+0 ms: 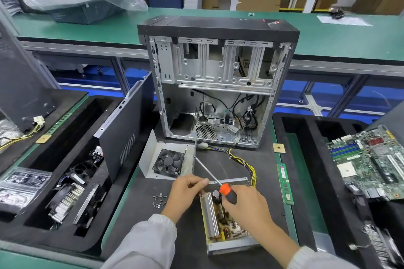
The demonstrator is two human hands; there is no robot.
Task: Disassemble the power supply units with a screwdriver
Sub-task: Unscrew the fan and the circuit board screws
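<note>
An opened power supply unit (220, 223) lies on the black mat at the front centre, its circuit board and heat sink bare. Its metal cover with the black fan (168, 161) sits apart, just behind and to the left. My right hand (247, 205) grips a screwdriver (227, 192) with an orange and black handle; the shaft points up and left, away from the board. My left hand (185, 192) pinches the far edge of the unit's metal wall. A bundle of yellow and black wires (247, 166) runs from the unit toward the case.
An empty grey computer case (216, 81) stands behind the unit. Several loose screws (159, 200) lie left of my left hand. A RAM stick (285, 183) and a small chip (278, 148) lie to the right. Foam trays hold a cooler (70, 194) and a motherboard (369, 161).
</note>
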